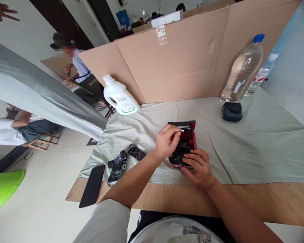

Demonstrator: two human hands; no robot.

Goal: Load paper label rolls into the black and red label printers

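Observation:
In front of me on the cloth stands a small red and black printer [194, 141] with its lid [190, 124] raised, showing a metal roller and a dark inner bay. My left hand [166, 141] is over its left side, thumb and fingers pinched together near the lid; whatever they hold is too small to make out. My right hand [199, 167] grips the printer's front right corner, fingers over the edge and thumb along the front. Left of the printer lie crumpled black film strips [135, 152] and a small black roll [123, 166].
A black phone [92, 186] lies at the table's left front. A white jug [120, 96] stands back left, before a cardboard panel [177, 71]. Back right are a large bottle [243, 71], a smaller bottle [260, 77] and a black device [232, 112]. Other people sit beyond the left side.

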